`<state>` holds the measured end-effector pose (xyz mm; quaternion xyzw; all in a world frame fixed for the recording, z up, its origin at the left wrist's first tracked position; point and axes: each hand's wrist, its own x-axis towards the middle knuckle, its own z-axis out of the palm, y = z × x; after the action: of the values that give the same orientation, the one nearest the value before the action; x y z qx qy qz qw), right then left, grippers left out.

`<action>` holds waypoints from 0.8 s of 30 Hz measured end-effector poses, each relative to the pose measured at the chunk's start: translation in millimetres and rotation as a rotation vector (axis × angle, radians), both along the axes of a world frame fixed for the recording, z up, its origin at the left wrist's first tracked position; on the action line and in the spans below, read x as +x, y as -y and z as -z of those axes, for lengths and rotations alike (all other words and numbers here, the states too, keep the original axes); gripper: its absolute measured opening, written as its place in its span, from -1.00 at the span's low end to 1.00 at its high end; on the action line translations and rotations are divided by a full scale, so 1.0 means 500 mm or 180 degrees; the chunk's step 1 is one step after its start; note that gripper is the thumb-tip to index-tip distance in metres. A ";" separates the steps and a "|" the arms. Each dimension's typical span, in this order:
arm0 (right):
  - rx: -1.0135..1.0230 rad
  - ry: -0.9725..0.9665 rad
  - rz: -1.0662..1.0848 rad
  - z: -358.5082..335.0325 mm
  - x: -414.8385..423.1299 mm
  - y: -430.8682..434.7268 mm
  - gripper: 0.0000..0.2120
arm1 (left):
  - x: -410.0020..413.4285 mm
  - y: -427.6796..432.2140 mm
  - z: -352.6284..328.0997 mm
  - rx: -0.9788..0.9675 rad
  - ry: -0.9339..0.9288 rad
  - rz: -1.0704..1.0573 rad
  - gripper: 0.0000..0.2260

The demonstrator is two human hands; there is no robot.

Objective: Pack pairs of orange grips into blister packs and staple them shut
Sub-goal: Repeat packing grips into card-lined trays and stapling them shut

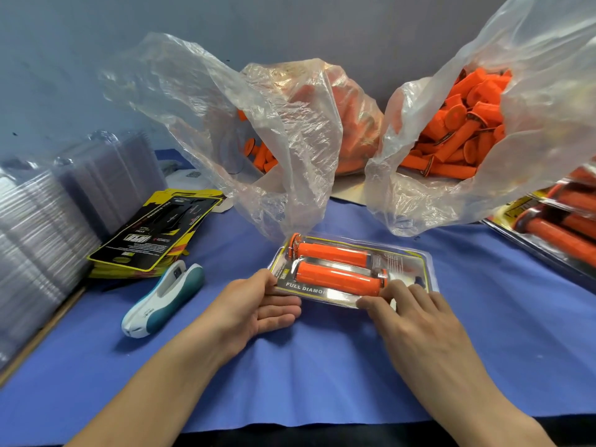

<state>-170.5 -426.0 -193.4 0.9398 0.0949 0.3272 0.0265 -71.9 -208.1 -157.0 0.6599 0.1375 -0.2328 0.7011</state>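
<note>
Pack: clear plastic blister pack with yellow-and-black card [403,267] lies flat mid-surface; pair of orange ribbed rubber cylinders [335,266] side by side inside.
Left grip [258,304]: pinches the pack's near-left corner, thumb on top, fingers beneath.
Right grip [416,317]: released; straight fingertips press the pack's near edge.
Far edge: just below the mouths of the left clear plastic bag [290,175] and right clear plastic bag [419,201].
Stapler: white-and-teal stapler [163,300] lies left of the left grip, apart.
Open room: bare blue surface [322,375] nearer the person and right of the pack, up to the finished packs [554,221].
</note>
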 end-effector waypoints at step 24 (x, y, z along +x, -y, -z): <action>-0.0230 0.0183 -0.0454 -0.005 0.035 -0.047 -0.68 | 0.050 -0.009 0.019 0.1307 0.1177 0.0163 -0.74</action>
<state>-152.9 -402.7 -191.2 0.9193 0.1726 0.3514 0.0397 -46.9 -203.8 -166.3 0.8227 0.0348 -0.0933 0.5597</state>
